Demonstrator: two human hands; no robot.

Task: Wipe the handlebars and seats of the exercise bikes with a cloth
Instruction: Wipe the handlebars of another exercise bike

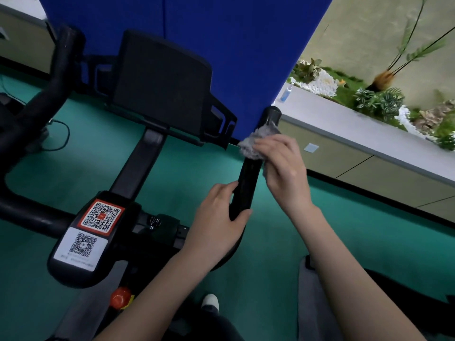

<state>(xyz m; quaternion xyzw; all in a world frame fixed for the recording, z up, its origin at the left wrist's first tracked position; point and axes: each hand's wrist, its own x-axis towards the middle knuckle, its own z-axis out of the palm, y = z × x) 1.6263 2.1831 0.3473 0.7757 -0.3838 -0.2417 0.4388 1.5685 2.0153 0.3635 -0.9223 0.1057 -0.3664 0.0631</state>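
A person stands at a black exercise bike (138, 168) on a green floor (283, 242). The left hand (219, 217) grips the low part of the handlebar (246, 183) on the person's right side. Its fingers are curled round the bar, and the thumb lies across the near side.

The right hand (283, 168) is higher up the same bar. It holds a grey, fluffy cloth (256, 141) against the bar, with bent fingers clamped on the cloth. The cloth sits just below the round top end of the bar. It seems to wrap partly round the bar, but the hand hides the far side.

In the middle of the bike is a dark screen (162, 87). Below it are two square code stickers (101, 216), one with a red edge. The other handlebar (56, 77) curves up on the left.

A blue wall (221, 33) stands behind the bike. On the right, a small blue spray bottle (286, 93) stands on a white table (344, 119), next to green plants (379, 99) and white stones.
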